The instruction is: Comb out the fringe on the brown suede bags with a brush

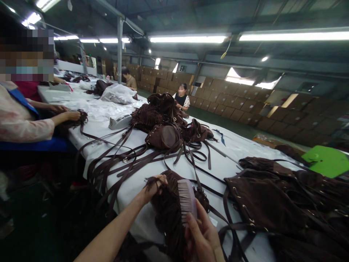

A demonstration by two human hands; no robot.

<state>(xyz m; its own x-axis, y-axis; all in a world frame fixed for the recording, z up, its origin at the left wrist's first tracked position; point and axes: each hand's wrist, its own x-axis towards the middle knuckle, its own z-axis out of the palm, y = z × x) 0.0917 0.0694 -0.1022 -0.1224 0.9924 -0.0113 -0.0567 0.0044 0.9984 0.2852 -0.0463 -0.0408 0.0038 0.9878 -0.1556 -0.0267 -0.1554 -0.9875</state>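
Note:
A dark brown fringed bag [169, 207] lies before me at the near edge of the white table. My left hand [155, 186] is closed around some of its fringe strands at the upper left, with loose ends poking out past the fingers. In my right hand [202, 227] is a pale lilac comb [187, 198] with wide teeth, gripped at its lower end. The comb's teeth face left, against the fringe. Parts of the bag's lower side are dark and hard to make out.
A pile of brown bags [163, 127] with long straps lies across the white table [147, 167]. More bags [261, 200] are heaped at right, near a green sheet [325, 160]. At left a co-worker's hands [69, 114] hold fringe. Cardboard boxes [234, 98] line the far wall.

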